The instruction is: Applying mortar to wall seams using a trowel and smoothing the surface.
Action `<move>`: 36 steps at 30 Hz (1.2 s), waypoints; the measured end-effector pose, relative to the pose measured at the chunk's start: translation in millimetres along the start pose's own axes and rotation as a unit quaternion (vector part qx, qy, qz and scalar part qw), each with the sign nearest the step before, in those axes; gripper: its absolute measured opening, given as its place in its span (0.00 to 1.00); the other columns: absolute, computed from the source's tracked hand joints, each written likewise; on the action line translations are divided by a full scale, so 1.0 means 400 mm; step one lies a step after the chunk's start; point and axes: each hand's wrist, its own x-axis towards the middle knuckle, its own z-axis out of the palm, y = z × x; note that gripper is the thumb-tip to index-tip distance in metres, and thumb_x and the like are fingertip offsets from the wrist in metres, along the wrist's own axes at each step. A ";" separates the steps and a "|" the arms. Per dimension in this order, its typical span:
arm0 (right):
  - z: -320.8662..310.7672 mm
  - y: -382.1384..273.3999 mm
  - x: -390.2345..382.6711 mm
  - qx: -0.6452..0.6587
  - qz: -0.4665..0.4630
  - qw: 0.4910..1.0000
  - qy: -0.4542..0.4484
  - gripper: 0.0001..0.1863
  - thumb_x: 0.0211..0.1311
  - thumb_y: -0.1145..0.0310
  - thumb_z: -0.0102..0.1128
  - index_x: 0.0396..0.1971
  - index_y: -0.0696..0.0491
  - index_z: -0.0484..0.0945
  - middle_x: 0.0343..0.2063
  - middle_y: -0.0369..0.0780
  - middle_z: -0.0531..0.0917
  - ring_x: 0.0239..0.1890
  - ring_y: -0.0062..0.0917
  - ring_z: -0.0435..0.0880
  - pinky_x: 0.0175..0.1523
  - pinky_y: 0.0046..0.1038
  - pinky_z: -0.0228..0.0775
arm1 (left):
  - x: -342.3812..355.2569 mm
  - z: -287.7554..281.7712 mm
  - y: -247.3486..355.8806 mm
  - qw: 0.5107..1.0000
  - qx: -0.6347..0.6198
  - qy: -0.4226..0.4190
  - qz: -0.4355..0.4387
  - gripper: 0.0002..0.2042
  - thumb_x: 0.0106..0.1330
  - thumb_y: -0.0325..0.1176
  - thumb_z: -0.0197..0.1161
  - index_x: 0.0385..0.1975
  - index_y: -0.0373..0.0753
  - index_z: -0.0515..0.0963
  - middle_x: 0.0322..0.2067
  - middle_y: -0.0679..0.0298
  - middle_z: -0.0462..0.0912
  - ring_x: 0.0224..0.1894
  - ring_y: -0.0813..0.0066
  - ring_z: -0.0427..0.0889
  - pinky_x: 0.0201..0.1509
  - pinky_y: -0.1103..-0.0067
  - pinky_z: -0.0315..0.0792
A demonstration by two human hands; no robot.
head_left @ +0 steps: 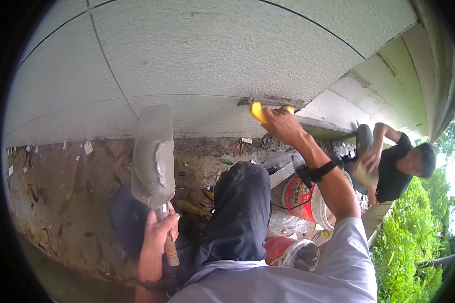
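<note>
My left hand [159, 230] is closed round the wooden handle of a broad, flat trowel [154, 123]. A thick mound of wet grey mortar [160, 169] lies on its blade. My right arm reaches forward, and my right hand [287, 127] grips the yellow handle of a plastering trowel [258, 112]. That trowel's thin blade is against the lower part of the pale, rough wall [212, 55], close to its right-hand corner. Darker grey material shows along the blade there. My right fingertips are partly hidden behind the yellow handle.
A red and white bucket [301, 198] stands right of my knee, with a smaller red bucket [288, 252] nearer me. Another person [402, 166] crouches at the right, holding a pale object. Leaves and scraps litter the ground [81, 187]. Green bushes [409, 242] grow beyond.
</note>
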 end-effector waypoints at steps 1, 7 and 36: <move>-0.005 -0.018 0.015 0.000 -0.007 0.997 -0.079 0.18 0.63 0.61 0.58 0.41 0.58 0.65 0.32 0.52 0.81 0.40 0.47 0.80 0.51 0.42 0.65 | -0.001 -0.003 0.002 1.000 -0.006 0.006 0.005 0.12 0.61 0.26 0.61 0.39 0.40 0.65 0.19 0.69 0.68 0.13 0.84 0.68 0.14 0.85 0.65; -0.020 -0.066 0.067 0.003 -0.052 0.997 0.056 0.18 0.63 0.61 0.59 0.41 0.59 0.65 0.33 0.52 0.82 0.40 0.48 0.80 0.52 0.42 0.66 | -0.043 -0.032 0.017 0.999 0.000 0.014 0.033 0.12 0.61 0.26 0.61 0.39 0.40 0.65 0.18 0.68 0.68 0.13 0.84 0.67 0.14 0.85 0.65; -0.155 -0.389 0.224 0.139 0.014 0.977 0.161 0.22 0.64 0.56 0.60 0.48 0.57 0.68 0.27 0.49 0.81 0.30 0.45 0.81 0.33 0.42 0.70 | -0.102 -0.134 0.061 0.999 -0.022 0.029 0.029 0.11 0.64 0.28 0.65 0.38 0.40 0.67 0.21 0.70 0.70 0.16 0.85 0.69 0.18 0.84 0.66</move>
